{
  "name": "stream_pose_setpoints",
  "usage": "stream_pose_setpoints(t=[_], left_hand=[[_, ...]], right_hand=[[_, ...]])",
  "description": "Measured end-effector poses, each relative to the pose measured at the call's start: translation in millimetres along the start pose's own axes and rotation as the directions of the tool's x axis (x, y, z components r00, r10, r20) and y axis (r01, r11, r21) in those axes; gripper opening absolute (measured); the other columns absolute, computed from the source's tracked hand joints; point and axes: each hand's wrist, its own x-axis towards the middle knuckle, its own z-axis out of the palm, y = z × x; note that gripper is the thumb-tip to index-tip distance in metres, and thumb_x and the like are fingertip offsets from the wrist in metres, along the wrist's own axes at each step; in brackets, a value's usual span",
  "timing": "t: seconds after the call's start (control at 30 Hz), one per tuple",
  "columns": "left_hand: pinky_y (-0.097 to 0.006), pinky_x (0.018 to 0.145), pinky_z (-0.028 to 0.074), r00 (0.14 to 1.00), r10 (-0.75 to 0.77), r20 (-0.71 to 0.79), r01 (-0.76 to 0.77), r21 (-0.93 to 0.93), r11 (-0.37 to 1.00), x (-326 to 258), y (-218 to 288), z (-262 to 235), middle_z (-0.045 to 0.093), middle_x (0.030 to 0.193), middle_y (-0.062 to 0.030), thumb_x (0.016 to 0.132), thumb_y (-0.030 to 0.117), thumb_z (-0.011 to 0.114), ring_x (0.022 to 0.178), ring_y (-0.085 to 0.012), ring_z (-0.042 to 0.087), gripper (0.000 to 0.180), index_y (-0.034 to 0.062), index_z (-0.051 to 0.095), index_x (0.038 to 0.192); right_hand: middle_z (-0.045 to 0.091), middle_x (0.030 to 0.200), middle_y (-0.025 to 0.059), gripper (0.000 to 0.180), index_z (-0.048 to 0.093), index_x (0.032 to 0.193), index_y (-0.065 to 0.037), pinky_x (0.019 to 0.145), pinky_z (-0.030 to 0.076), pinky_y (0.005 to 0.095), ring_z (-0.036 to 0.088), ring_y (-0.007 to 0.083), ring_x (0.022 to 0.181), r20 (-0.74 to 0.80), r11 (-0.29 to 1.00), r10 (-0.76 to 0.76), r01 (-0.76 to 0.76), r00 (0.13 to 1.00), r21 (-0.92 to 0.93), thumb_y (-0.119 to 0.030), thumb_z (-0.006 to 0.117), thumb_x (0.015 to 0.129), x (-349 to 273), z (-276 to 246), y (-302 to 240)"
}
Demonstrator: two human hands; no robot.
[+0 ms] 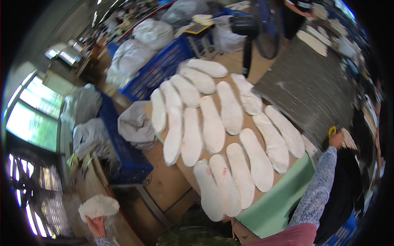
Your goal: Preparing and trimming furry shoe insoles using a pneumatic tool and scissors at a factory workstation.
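Observation:
At the lower left, my left hand (96,226) grips the near edge of a fluffy white insole (98,206) over a worn wooden bench. My right arm reaches out to the right, and my right hand (336,139) is closed around scissors with a yellow loop handle (332,130); their blades are hidden. Beside that hand lies a pale fleecy piece (349,138). Between my arms, several white fleecy insoles (212,124) are spread in uneven rows on a brown board (186,172). Two of the nearest insoles (225,176) bear small red marks.
A light green surface (279,197) adjoins the board. To the right stands a dark scratched table (308,86) with more insoles (312,43) at its far end. Blue crates (158,67) with white sacks stand behind and left. A fan (266,28) and another person (297,12) are farther back.

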Motion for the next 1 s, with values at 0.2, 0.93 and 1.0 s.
stream_pose_setpoints(t=[0.2,0.93,1.0], left_hand=[[-0.055,0.108,0.031,0.987,0.061,0.149,-0.080,0.124,0.989,3.9,-19.1,20.7,0.038,0.146,-0.0131,0.098,0.042,0.043,0.133,-0.0328,0.038,0.057,0.0087,0.031,0.143],[-0.058,0.108,0.029,0.841,0.472,-0.265,-0.524,-0.184,0.831,69.0,131.5,-89.5,0.036,0.147,-0.0115,0.099,0.045,0.038,0.134,-0.0321,0.035,0.055,0.0149,0.030,0.144],[-0.054,0.107,0.032,0.790,0.459,-0.407,-0.541,-0.109,0.834,60.1,143.3,-92.0,0.040,0.144,-0.0117,0.100,0.045,0.034,0.132,-0.0306,0.039,0.055,0.0105,0.032,0.142]], right_hand=[[0.067,0.090,0.0078,0.035,0.065,0.113,-0.003,0.069,0.048,0.0268,0.058,0.0126,0.072,0.261,0.628,-0.066,-0.163,0.963,0.761,-0.030,0.049,0.098,8.8,-68.3,-130.8],[0.066,0.103,0.0147,0.027,0.068,0.093,-0.007,0.092,0.038,0.0516,0.059,0.0332,0.102,-0.663,-0.729,-0.585,-0.054,-0.466,0.682,-0.031,0.067,0.080,-704.4,-675.8,-785.3],[0.057,0.121,0.0188,0.036,0.060,0.114,-0.003,0.099,0.038,0.0407,0.051,0.0354,0.116,-0.793,-0.773,-0.605,-0.183,-0.074,0.607,-0.016,0.066,0.081,-687.6,-747.4,-810.2]])
